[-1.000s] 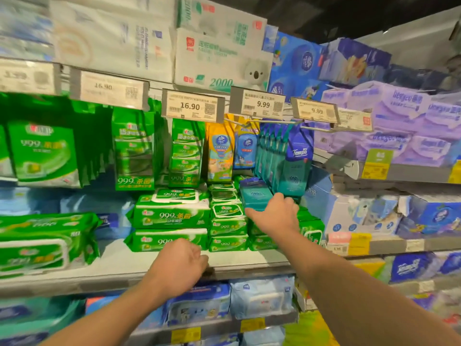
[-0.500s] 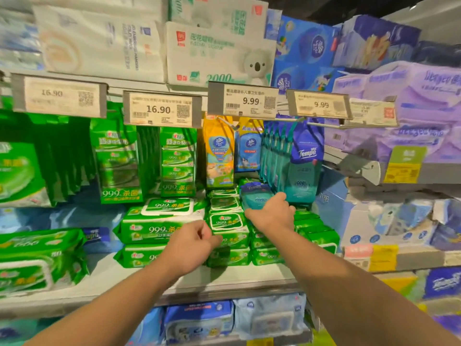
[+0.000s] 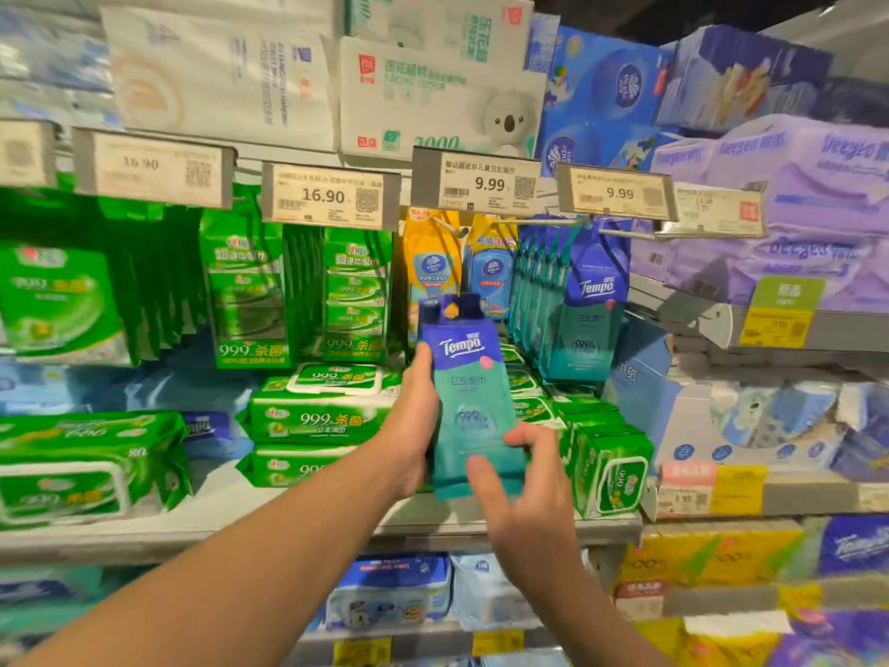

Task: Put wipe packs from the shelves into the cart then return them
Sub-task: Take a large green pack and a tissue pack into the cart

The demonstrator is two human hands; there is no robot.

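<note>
A blue and teal Tempo wipe pack (image 3: 469, 402) stands upright in front of the middle shelf. My left hand (image 3: 413, 426) grips its left edge, thumb on the front near the logo. My right hand (image 3: 524, 488) is at its lower right corner, fingers spread and touching the pack's front and bottom. More Tempo packs (image 3: 584, 310) hang on a peg to the right behind it. Green 999 wipe packs (image 3: 327, 416) lie stacked on the shelf (image 3: 216, 522) to the left. No cart is in view.
Price tags (image 3: 481, 185) hang along the upper shelf edge. Green hanging packs (image 3: 250, 291) fill the left, purple tissue bundles (image 3: 808, 209) the right, white tissue boxes (image 3: 433, 89) the top. A metal peg hook (image 3: 450, 228) juts out above the held pack.
Both hands were reaching toward the stack on the shelf. Now the Tempo pack is lifted upright off it, held by the left hand, with the right hand shifted to its lower corner.
</note>
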